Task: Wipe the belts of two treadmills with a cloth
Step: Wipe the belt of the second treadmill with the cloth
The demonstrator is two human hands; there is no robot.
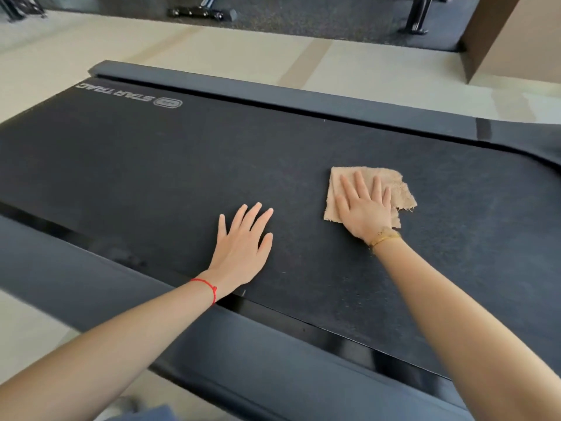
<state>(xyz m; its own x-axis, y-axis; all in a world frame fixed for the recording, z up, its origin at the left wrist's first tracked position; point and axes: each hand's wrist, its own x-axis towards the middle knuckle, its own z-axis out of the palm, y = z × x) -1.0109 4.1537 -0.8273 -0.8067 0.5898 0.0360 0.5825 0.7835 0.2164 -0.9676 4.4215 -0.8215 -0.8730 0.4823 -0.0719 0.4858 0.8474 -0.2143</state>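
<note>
Treadmill belt (151,165), black, spans the view between grey side rails (273,95); white lettering "STAR TRAC" (115,94) with a logo badge, read upside down, at far left. Tan cloth (400,192), folded, frayed edge, lies flat on belt right of centre. Right hand (365,205) presses it, fingers straight and spread. Left hand (243,247) flat on bare belt, fingers spread, holding nothing. Red string (209,287) on left wrist; gold bracelet (383,238) on right.
</note>
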